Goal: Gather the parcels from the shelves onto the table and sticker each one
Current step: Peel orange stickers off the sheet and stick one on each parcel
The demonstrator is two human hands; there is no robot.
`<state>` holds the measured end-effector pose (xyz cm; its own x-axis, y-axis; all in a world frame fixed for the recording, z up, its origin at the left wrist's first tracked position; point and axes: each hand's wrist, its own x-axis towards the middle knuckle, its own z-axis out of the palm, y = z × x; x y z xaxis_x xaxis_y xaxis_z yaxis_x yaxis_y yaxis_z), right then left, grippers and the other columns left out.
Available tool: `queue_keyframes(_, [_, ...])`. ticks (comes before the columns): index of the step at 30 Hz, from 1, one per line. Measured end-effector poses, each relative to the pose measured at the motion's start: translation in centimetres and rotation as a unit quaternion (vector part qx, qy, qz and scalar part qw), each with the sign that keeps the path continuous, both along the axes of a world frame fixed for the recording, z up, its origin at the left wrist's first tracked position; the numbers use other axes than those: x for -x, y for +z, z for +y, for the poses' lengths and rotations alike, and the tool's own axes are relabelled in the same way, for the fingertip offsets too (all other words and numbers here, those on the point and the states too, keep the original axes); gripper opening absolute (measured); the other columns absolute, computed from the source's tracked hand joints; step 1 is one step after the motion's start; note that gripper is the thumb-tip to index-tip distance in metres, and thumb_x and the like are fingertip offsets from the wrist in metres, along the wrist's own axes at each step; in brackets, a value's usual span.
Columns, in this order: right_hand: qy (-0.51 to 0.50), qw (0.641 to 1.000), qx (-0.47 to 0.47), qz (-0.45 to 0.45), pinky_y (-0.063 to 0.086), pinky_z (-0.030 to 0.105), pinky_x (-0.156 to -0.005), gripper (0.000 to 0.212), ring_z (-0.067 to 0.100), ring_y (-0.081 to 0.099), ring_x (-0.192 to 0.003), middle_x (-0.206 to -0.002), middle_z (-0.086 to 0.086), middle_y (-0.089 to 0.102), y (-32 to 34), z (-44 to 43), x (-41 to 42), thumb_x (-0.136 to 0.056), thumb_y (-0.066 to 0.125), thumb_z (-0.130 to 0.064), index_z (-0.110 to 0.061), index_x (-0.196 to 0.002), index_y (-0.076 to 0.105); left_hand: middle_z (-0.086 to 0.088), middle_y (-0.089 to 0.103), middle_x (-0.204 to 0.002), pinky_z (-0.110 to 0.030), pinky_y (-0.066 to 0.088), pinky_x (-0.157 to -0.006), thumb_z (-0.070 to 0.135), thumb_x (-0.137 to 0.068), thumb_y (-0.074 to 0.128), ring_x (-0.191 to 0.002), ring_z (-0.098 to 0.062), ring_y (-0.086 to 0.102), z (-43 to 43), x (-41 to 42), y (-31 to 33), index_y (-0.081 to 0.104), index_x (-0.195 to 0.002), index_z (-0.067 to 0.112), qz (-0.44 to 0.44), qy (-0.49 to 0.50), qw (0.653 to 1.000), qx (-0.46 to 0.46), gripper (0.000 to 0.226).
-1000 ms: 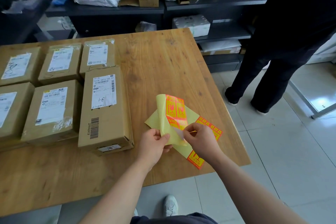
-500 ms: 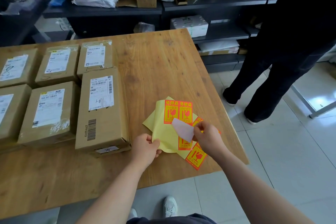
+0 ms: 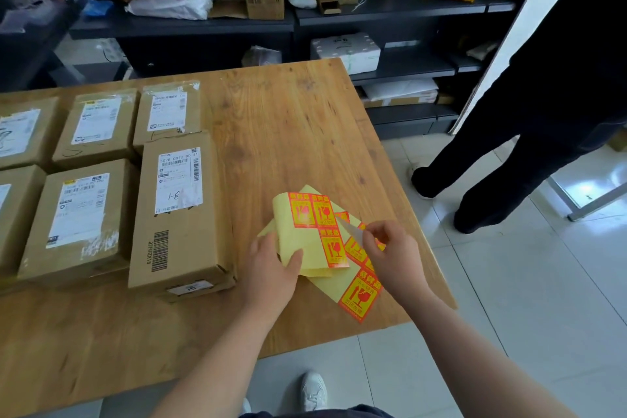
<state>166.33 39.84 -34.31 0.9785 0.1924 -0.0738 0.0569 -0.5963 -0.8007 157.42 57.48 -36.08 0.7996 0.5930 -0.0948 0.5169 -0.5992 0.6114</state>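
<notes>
Left hand (image 3: 271, 276) grips yellow sticker sheet (image 3: 305, 241); right hand (image 3: 393, 254) pinches peeled sticker (image 3: 351, 231), pale underside showing. Parcels (image 3: 183, 241) lie in rows on worktop (image 3: 288, 119), just left of the hands. Risk, we judge: the limp sticker folds and bonds to itself, the fingers or the sheet.

The one camera rides on the person's head, above the near edge of the table (image 3: 288, 119), facing forward and steeply down. It is close: the left hand (image 3: 271, 278) and right hand (image 3: 395, 258) sit at mid-frame with the sticker sheet (image 3: 288, 234) and the peeled sticker (image 3: 353, 231). The parcels (image 3: 176, 214) spread to 9 o'clock and the shelves (image 3: 390, 13) run across 12 o'clock (their lines bow with the wide lens). The wearer's shoe (image 3: 314, 390) shows at 6 o'clock.
</notes>
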Motion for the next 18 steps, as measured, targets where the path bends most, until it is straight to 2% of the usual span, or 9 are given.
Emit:
queue_keyframes(2, [0.028,0.997,0.015,-0.066,0.045,0.017,-0.068,0.005,0.003,0.056,-0.085,-0.093,-0.010,0.060,-0.1,0.3,0.1,-0.088,0.061,-0.021,-0.023,-0.084,0.061,-0.001,0.056,-0.111,-0.029,0.043,-0.078,0.037,-0.087,0.063,-0.099,-0.020,0.055,-0.4,-0.7,0.7,0.059,-0.116,0.016,-0.063,0.000,0.998,-0.020,0.036])
queue_keyframes(4, [0.057,0.990,0.025,-0.125,0.045,0.019,-0.068,0.004,0.004,0.056,-0.082,-0.093,-0.009,0.059,-0.3,0.7,0.3,-0.085,0.065,-0.020,-0.020,-0.082,0.063,0.004,0.064,-0.093,-0.021,0.044,-0.066,0.039,-0.089,0.061,-0.081,-0.013,0.058,-0.8,-1.7,1.4,0.065,-0.094,0.017,-0.067,-0.013,0.993,0.094,0.023])
queue_keyframes(5, [0.073,0.986,0.033,-0.147,0.043,0.015,-0.065,0.003,0.003,0.055,-0.080,-0.092,-0.009,0.058,-0.3,1.0,0.5,-0.084,0.067,-0.020,-0.019,-0.082,0.064,0.005,0.066,-0.083,-0.021,0.045,-0.062,0.041,-0.089,0.060,-0.074,-0.012,0.059,-1.0,-2.1,1.7,0.066,-0.084,0.016,-0.057,-0.010,0.985,0.166,0.027])
queue_keyframes(6, [0.090,0.981,0.039,-0.168,0.041,0.012,-0.062,0.004,0.003,0.055,-0.077,-0.091,-0.009,0.057,-0.3,1.2,0.7,-0.082,0.069,-0.020,-0.018,-0.082,0.066,0.005,0.068,-0.076,-0.026,0.047,-0.064,0.043,-0.089,0.059,-0.070,-0.013,0.060,-1.1,-2.5,1.7,0.066,-0.078,0.014,-0.059,0.006,0.972,0.226,0.032])
queue_keyframes(8, [0.123,0.970,0.044,-0.206,0.040,0.010,-0.057,0.005,0.004,0.056,-0.072,-0.088,-0.007,0.058,-0.4,1.7,1.0,-0.079,0.073,-0.018,-0.016,-0.080,0.069,0.002,0.069,-0.069,-0.034,0.050,-0.066,0.041,-0.088,0.062,-0.063,-0.014,0.060,-1.0,-3.0,2.0,0.067,-0.072,0.013,-0.069,0.047,0.955,0.284,0.033])
queue_keyframes(12, [0.178,0.949,0.024,-0.259,0.049,0.025,-0.054,0.004,0.012,0.059,-0.069,-0.083,-0.003,0.060,-0.3,2.4,1.3,-0.078,0.071,-0.017,-0.014,-0.080,0.070,-0.004,0.069,-0.070,-0.028,0.049,-0.055,0.024,-0.088,0.065,-0.057,-0.013,0.056,-0.5,-2.8,2.5,0.067,-0.071,0.011,-0.075,0.084,0.938,0.328,0.021])
queue_keyframes(18, [0.207,0.935,0.042,-0.286,0.050,0.026,-0.055,0.003,0.013,0.059,-0.068,-0.081,-0.004,0.061,-0.2,3.3,1.5,-0.078,0.071,-0.018,-0.015,-0.079,0.070,-0.007,0.067,-0.067,-0.027,0.053,-0.053,0.023,-0.085,0.070,-0.054,-0.013,0.059,0.1,-2.0,3.0,0.068,-0.076,0.004,-0.075,0.108,0.912,0.388,0.022])
